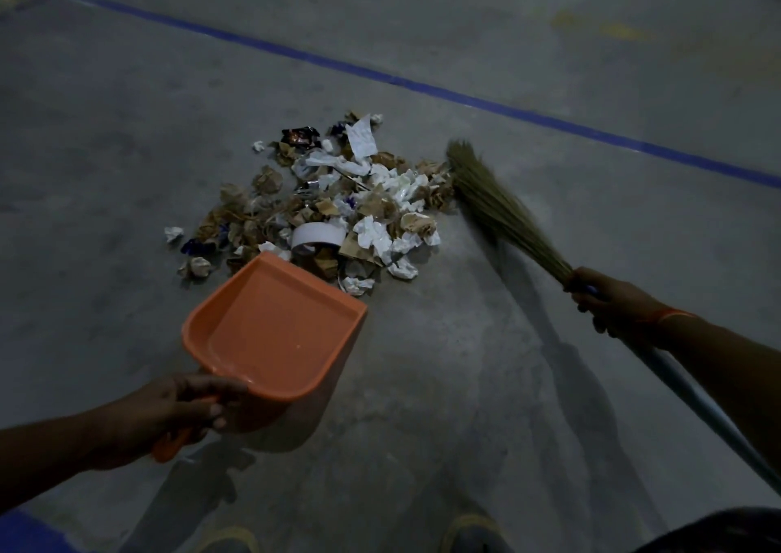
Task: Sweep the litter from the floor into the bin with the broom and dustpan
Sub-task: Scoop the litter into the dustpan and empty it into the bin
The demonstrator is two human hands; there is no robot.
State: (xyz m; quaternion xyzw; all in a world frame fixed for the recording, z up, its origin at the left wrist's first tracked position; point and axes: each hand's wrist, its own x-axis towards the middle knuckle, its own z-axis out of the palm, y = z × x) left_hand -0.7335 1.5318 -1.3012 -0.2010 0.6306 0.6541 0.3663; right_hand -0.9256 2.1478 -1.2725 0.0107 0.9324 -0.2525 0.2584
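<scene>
— Litter (325,210), where is it lying for you?

— You have it heaped on the grey floor (126,130), on your side of the blue line (380,75) that runs slantwise behind the heap. Take the heap as your mark: crumpled brown and white paper, a few dark wrappers, and a white roll of tape (318,235) at its near edge.

— And the broom (498,206)?

— Your broom lies just to the right of the heap, its straw head slanting down, the tips touching the far right edge of the paper. The pale handle runs back toward you on the right.

— The dustpan (270,333)?

— Orange, on the near side of the heap, its open mouth facing the paper and its front lip right at the closest scraps. The pan has nothing in it.

— My hands?

— Your right hand (608,299) is wrapped round the broom just below the straw, fingers curled tight; an orange band (672,314) sits on that wrist. Your left hand (186,404) grips the dustpan's handle, nearer you than the heap, thumb on top at the pan's rear wall.

— Anything smaller?

— One white scrap (173,233) lies just left of the heap, apart from it.
</scene>
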